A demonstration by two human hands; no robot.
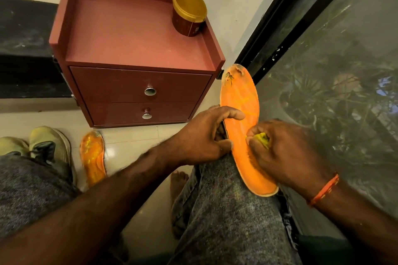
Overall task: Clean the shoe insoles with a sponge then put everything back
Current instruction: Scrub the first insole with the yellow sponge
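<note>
An orange insole [240, 101] with a torn toe lies along my right knee. My left hand [206, 133] grips its left edge, thumb on top. My right hand [284, 148] is closed around a yellow sponge [263, 139] pressed onto the middle of the insole; only a small part of the sponge shows between the fingers. A second orange insole [93, 157] lies on the floor to the left. Beside it stand two pale green shoes [50, 146], partly hidden by my left leg.
A reddish-brown two-drawer cabinet [137, 54] stands ahead against the wall, with a gold-lidded brown tub [188, 13] on its back right corner. A dark-framed window [323, 54] runs along the right side. My bare foot [178, 180] rests on the tiled floor.
</note>
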